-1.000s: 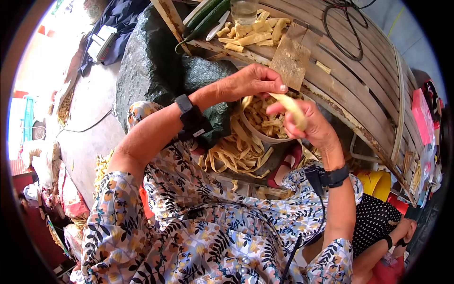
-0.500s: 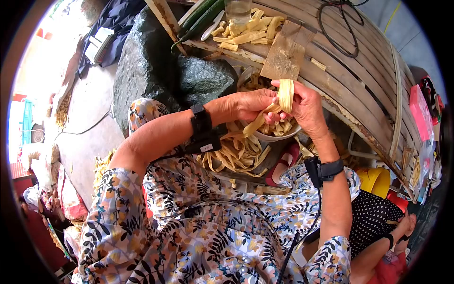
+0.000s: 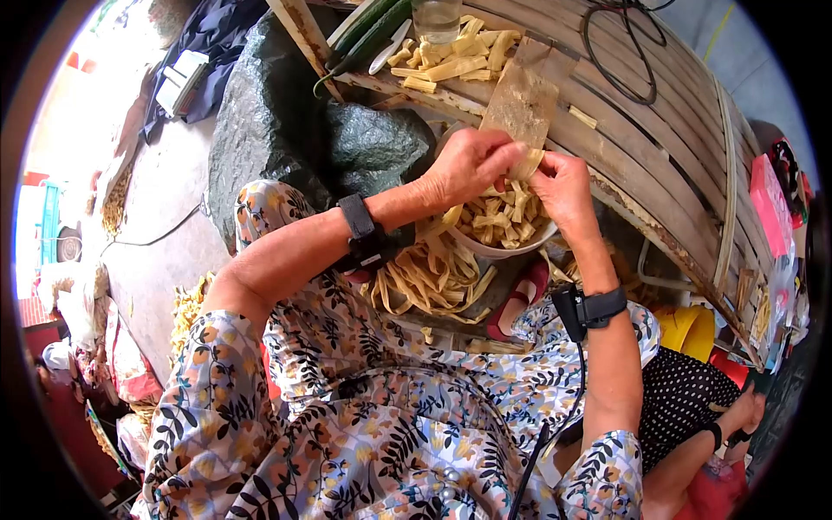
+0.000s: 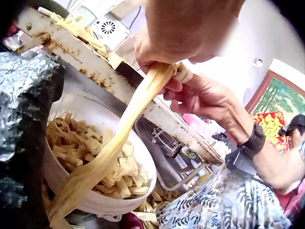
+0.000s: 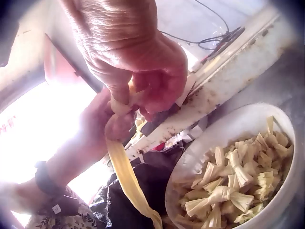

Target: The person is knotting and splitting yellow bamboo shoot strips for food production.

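A long, pale yellow, flat strip (image 4: 121, 129) runs between both hands, its end folded into a small loop (image 3: 526, 165) above the tub. My left hand (image 3: 472, 169) pinches the strip close to that loop. Facing it, my right hand (image 3: 565, 192) grips the other side of the loop between thumb and fingers. The strip's long tail hangs from the left hand, in front of the tub in the left wrist view. Below the hands stands a white tub (image 4: 148, 179) holding many short knotted pieces (image 5: 224, 191) of the same material.
A slatted bench (image 3: 641, 156) carries a wooden board (image 3: 520, 100), cut yellow pieces (image 3: 464, 68), a glass (image 3: 436, 22), cucumbers (image 3: 373, 36) and a white-handled knife (image 3: 390, 48). Long strips (image 3: 438, 277) lie beside the tub. A dark green plastic sack (image 3: 269, 130) stands left.
The strip, first stretched between the hands, was wound round the right fingers into a wide band. Now it is a small loop pinched between both hands, the left hand raised over it.
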Tool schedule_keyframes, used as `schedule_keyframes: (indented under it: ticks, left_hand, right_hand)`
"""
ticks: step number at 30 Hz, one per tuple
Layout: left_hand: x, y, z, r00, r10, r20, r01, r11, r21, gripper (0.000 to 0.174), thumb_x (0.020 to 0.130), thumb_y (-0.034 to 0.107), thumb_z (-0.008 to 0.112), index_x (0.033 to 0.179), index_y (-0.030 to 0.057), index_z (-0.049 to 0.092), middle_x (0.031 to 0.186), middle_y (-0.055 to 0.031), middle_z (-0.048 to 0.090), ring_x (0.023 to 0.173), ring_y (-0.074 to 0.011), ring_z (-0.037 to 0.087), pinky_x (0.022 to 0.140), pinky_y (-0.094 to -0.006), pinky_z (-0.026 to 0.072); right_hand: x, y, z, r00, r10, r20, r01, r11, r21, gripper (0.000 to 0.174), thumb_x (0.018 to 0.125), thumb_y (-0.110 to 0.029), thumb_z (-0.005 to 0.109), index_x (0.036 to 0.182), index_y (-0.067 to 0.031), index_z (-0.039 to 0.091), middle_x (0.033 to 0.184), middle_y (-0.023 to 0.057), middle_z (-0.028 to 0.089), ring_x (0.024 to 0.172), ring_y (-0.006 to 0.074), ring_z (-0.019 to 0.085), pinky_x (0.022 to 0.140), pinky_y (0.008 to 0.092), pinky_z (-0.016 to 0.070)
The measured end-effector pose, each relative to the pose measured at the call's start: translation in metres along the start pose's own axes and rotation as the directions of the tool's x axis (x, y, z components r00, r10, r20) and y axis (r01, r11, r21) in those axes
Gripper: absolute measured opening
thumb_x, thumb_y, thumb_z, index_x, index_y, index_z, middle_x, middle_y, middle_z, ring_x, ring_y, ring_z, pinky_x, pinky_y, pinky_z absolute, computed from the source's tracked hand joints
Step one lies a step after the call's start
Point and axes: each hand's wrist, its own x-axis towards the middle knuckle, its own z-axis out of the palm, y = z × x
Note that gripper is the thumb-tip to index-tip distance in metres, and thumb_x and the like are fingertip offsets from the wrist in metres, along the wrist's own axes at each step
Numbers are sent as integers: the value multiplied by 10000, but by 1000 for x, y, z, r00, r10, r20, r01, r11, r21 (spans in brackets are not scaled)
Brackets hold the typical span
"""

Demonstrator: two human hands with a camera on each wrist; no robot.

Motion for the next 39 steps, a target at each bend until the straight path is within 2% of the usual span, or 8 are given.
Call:
schedule_keyframes:
  ticks: [5, 10, 12, 16, 21, 24, 29, 39]
  left_hand:
    - [-2, -6, 10, 966, 254, -44, -212, 879, 426, 287, 844, 239, 557, 934, -27, 499, 595, -101, 537, 525, -132, 527, 496, -268, 436]
    - [3, -15, 5, 993, -64, -101, 61, 998, -33, 322, 858, 273, 544, 1001, -13, 508, 578, -3, 450, 500, -78, 420, 440, -241, 337]
    - [-1, -5, 10, 953, -294, 72, 292, 835, -467, 314, 872, 284, 529, 975, -13, 538, 582, 45, 391, 493, -51, 351, 429, -215, 276]
    - [-3, -5, 1, 933, -252, 258, 349, 810, -471, 286, 901, 274, 497, 926, 2, 580, 588, 70, 323, 504, -29, 285, 442, -180, 229]
    - [-5, -7, -13, 842, -241, 483, 500, 684, -531, 279, 923, 282, 447, 821, 47, 557, 551, 92, 317, 475, -23, 246, 431, -172, 193]
    - [-5, -11, -13, 866, -223, 448, 447, 748, -490, 279, 921, 279, 453, 815, 45, 561, 552, 87, 319, 479, -24, 253, 436, -176, 208]
    - [-3, -12, -11, 924, -215, 317, 320, 888, -331, 282, 923, 258, 450, 796, 36, 568, 548, 76, 325, 487, -27, 262, 448, -188, 235]
    - [-1, -17, -24, 858, -277, 434, 460, 790, -406, 269, 921, 249, 450, 785, 40, 549, 524, 71, 329, 457, -28, 260, 418, -179, 199]
  right_hand:
    - [-7, 12, 9, 978, -192, -85, 158, 939, -305, 76, 700, -83, 647, 750, -26, 641, 753, 84, 626, 662, 98, 530, 617, 240, 433]
    - [-9, -10, 1, 918, -358, -172, 353, 934, -62, 79, 726, -15, 624, 791, 28, 635, 941, 73, 614, 796, 125, 547, 717, 230, 439]
    - [-3, -5, -14, 947, -233, -220, 271, 949, 161, 88, 728, 21, 618, 805, 52, 646, 1001, 94, 591, 855, 113, 542, 747, 221, 450]
    - [4, -3, -38, 947, 17, -321, 126, 898, 421, 101, 774, -13, 604, 821, 67, 644, 1015, 113, 576, 871, 131, 560, 758, 239, 477]
    - [-1, -9, -40, 977, 183, -107, -117, 886, 448, 190, 784, -130, 646, 882, 33, 635, 975, 94, 581, 851, 114, 568, 696, 216, 513]
    - [-5, -4, -30, 965, 244, 94, -261, 888, 378, 276, 759, -217, 685, 908, 7, 621, 882, 62, 595, 794, 99, 579, 638, 199, 528]
    - [-9, -8, -7, 983, 153, 106, -184, 877, 443, 154, 772, -142, 654, 875, -33, 621, 648, -10, 545, 512, 20, 438, 442, 136, 327]
    - [-8, -14, -22, 973, 209, 95, -229, 901, 369, 216, 831, -192, 598, 966, -26, 634, 775, 16, 611, 631, 40, 543, 531, 148, 432]
